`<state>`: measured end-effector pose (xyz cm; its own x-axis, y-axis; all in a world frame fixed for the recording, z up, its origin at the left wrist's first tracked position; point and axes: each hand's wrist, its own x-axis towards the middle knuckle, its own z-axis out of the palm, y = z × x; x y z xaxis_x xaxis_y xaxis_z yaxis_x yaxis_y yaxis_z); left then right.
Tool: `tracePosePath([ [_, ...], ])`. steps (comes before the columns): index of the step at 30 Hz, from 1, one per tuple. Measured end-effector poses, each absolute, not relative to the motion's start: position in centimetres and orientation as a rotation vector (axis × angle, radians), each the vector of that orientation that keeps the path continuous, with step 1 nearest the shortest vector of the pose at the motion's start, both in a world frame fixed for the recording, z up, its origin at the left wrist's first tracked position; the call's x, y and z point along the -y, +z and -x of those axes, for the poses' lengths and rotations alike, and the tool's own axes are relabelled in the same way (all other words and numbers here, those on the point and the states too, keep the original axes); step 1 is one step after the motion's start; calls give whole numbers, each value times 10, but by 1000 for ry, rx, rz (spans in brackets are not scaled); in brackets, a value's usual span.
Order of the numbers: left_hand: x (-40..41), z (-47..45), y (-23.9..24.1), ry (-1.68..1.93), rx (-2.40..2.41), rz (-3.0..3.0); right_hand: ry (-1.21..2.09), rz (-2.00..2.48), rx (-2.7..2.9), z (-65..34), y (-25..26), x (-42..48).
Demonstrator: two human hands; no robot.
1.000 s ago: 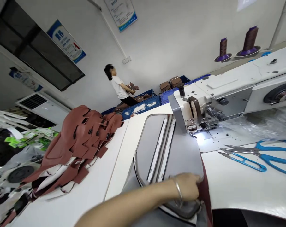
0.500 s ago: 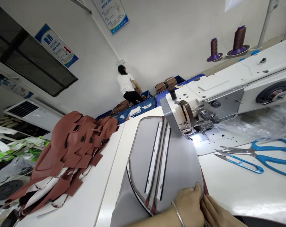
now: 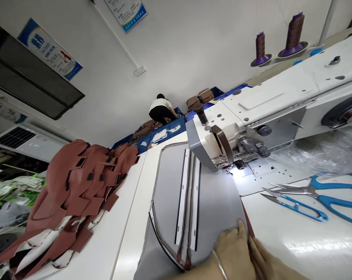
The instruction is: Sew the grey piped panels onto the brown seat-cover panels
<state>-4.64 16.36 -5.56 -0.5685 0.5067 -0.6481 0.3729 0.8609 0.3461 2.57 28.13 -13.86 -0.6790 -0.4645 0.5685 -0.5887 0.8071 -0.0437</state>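
Observation:
A grey fabric panel (image 3: 216, 194) with two white strips and dark piping along its curved edge lies on the white table, its far end under the head of the sewing machine (image 3: 222, 132). My left hand (image 3: 231, 249), with a thin bangle on the wrist, rests on the panel's near right corner; its fingers are curled and its thumb is on the edge. My right hand (image 3: 266, 260) lies beside it, touching it, fingers stretched along the red-brown layer under the panel's edge.
A heap of red-brown cut pieces (image 3: 77, 190) lies on the table's left. Blue scissors (image 3: 324, 194) and blue thread snips (image 3: 295, 204) lie at right. Thread cones (image 3: 292, 35) stand behind the machine. A person (image 3: 161, 111) bends over blue crates (image 3: 164, 134) at the back.
My right hand came in beside my left at the panel's near corner. The view has dropped and shifted left. The person at the back has bent down over the crates.

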Motion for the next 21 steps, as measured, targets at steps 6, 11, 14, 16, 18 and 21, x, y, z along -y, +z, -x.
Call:
tracePosePath([
  [6,-175,65,-50,202,-2243,-637,352,-760,2383,-8,-161,-283],
  [11,-182,82,-49,223,-2246,-615,376,-794,2456,7,-159,-289],
  [14,-184,92,-51,243,-2266,-602,382,-771,2477,15,-157,-292],
  [16,-185,100,-52,260,-2273,-601,354,-750,2489,22,-154,-294],
  [18,-187,107,-52,267,-2266,-600,344,-735,2481,29,-150,-296],
  [21,-190,117,-54,264,-2276,-572,369,-718,2448,39,-142,-300],
])
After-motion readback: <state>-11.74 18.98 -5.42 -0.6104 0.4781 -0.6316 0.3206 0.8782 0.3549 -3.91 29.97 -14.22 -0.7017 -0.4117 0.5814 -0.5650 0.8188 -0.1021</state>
